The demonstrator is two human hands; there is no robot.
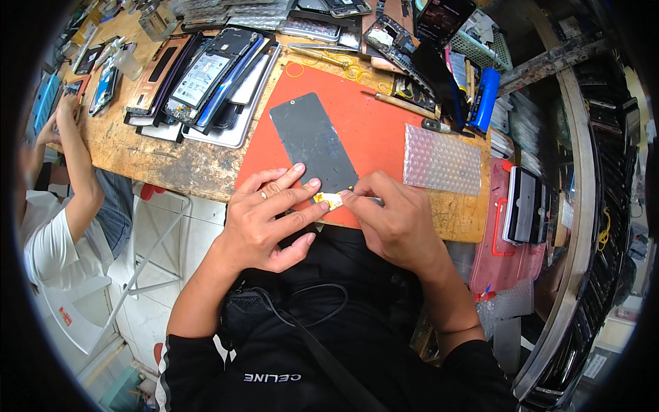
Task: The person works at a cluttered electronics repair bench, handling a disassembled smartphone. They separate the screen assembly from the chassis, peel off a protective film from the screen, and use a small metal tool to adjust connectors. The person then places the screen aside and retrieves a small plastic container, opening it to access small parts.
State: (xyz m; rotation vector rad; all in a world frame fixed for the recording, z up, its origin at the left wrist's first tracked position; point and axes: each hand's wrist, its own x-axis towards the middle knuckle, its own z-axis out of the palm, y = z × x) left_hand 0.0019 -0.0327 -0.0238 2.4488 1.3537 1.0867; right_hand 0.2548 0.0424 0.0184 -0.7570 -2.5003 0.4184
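A dark phone screen panel [305, 137] lies at a slant on the orange-red mat [374, 130]. Across its near end rests my left hand [264, 213], fingers spread and pressing down, thumb apart. At that end, between my two hands, sits a small yellow-and-white strip [328, 200], which my left fingertips touch. My right hand [395, 216] is closed in a pinch at the strip's right end. A bit of something thin and grey shows beneath its fingers, too covered to name.
Bubble wrap [443, 159] lies to the right; a wooden-handled tool [405, 104] lies beyond the panel. Stacked phones and parts [213, 75] stand at the far left, a blue cylinder [484, 99] at the far right. Another person's arm [77, 147] works at the left.
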